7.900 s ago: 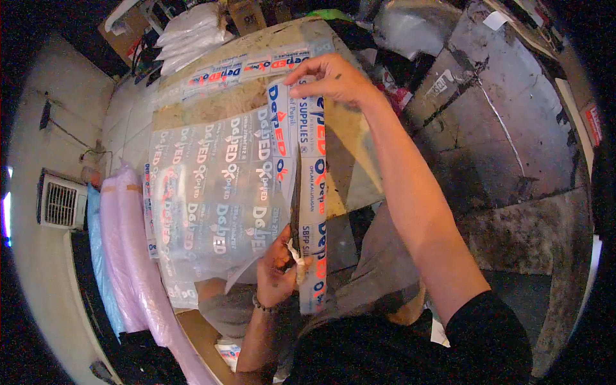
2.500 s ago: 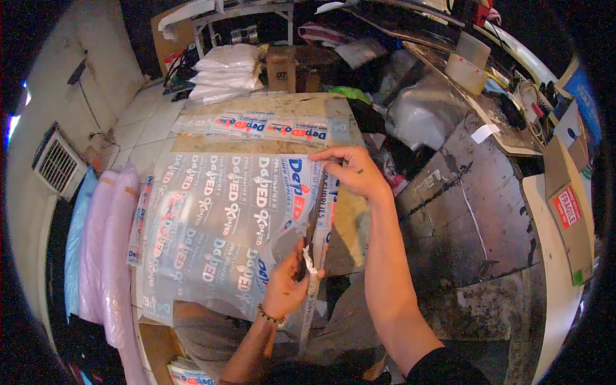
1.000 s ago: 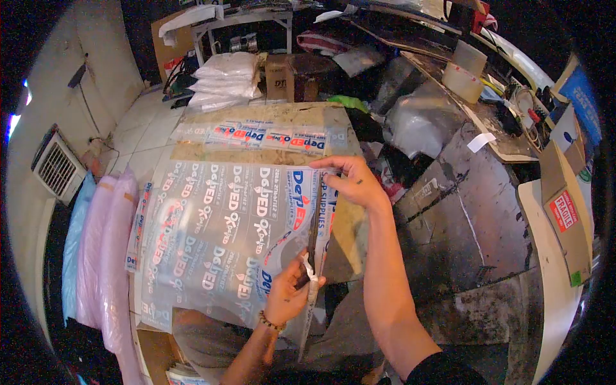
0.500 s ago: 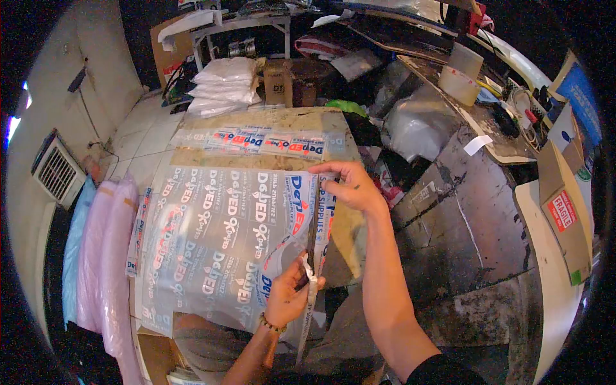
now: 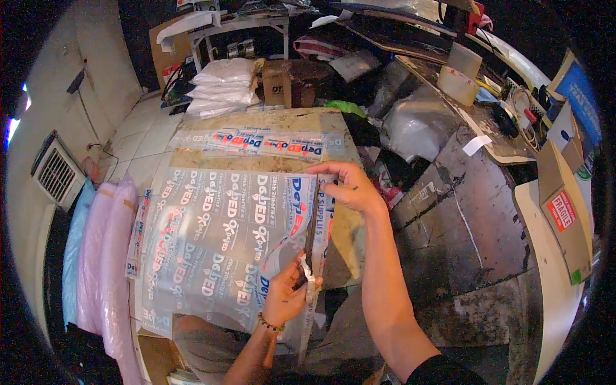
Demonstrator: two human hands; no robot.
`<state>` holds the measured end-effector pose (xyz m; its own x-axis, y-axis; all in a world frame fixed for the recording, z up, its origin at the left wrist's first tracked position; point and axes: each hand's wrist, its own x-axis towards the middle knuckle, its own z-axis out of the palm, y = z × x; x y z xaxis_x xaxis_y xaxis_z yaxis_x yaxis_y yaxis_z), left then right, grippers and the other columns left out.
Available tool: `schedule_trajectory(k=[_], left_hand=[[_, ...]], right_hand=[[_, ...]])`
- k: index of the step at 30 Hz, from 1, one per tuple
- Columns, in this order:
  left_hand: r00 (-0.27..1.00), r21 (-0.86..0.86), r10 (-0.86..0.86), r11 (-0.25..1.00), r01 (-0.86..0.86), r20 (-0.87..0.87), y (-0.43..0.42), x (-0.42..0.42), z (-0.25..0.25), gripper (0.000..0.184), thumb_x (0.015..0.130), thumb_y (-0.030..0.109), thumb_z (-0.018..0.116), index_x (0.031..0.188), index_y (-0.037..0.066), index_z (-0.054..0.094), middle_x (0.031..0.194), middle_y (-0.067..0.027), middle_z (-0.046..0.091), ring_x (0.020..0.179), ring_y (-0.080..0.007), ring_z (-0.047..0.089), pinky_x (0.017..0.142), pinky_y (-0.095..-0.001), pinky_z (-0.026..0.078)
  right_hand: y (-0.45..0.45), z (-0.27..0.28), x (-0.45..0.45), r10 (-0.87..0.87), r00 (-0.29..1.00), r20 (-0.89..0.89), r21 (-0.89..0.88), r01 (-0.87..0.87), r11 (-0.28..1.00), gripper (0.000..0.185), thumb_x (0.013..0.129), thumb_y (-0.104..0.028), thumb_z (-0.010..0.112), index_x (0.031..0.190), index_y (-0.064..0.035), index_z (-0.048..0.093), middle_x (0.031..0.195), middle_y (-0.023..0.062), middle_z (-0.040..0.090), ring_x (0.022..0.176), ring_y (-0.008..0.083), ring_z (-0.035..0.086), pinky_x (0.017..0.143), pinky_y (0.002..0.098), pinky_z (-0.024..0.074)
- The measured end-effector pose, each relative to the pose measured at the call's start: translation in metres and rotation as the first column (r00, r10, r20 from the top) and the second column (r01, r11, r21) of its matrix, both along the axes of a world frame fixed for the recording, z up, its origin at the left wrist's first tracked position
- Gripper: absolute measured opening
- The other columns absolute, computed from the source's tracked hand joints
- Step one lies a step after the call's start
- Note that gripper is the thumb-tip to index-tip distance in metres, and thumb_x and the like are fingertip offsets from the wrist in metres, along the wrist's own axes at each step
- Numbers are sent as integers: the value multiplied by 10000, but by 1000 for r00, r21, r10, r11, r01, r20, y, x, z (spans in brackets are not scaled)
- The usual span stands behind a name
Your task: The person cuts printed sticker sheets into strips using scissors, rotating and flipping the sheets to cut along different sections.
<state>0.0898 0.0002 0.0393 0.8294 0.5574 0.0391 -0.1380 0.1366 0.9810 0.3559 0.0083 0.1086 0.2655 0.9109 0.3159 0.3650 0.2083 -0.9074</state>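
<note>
A clear plastic sheet printed with repeated red, blue and white lettering is spread over a board in front of me. My right hand pinches the sheet's upper right edge between thumb and fingers. Lower down, my left hand is closed round a slim tool with a white-wrapped handle, right at the sheet's edge. Its working end is hard to make out. A narrow printed strip runs along that edge beneath my right hand, with a dark gap on its left.
The yellowish board has printed tape across its far end. Rolled pink plastic stands at left. Stacked white packs lie beyond the board. A side table with tape rolls and a carton marked fragile are at right.
The printed edge strip has shifted slightly near my right hand, and the sheet beside it has flexed. My left hand has moved a little to the left. Both grips stay the same.
</note>
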Motion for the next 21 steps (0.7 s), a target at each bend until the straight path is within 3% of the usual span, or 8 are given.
schedule_trajectory(k=[8,14,17,21], left_hand=[[999,45,-30,999,29,10,4,2,1,657,885,-89,591,1461,-49,278,1205,-121,609,1009,-119,588,868,-271,494],[998,-32,-55,998,57,43,3,3,-11,644,887,-81,597,1447,-74,278,1290,-142,557,1101,-139,554,911,-274,473],[997,-60,-58,996,61,52,2,3,-9,647,888,-34,630,1437,-84,290,1305,-141,543,1133,-142,536,920,-265,464],[999,36,-51,998,51,0,3,8,-12,641,886,49,677,1417,-75,342,1255,-116,560,1076,-114,547,884,-254,469]], right_hand=[[0,4,-1,30,998,-48,-55,-33,998,372,740,-8,571,1099,-8,668,1011,76,692,957,147,622,862,290,489],[4,-4,8,133,984,-120,-61,-141,988,386,733,7,574,1109,-17,661,1073,84,677,997,163,621,900,311,488],[2,2,7,173,982,-72,-70,-178,982,466,697,43,522,1151,20,628,1093,87,667,1026,161,624,928,312,471],[6,-7,18,204,977,-58,-116,-209,971,456,687,26,534,1131,16,637,1081,89,666,1003,167,627,897,314,486]])
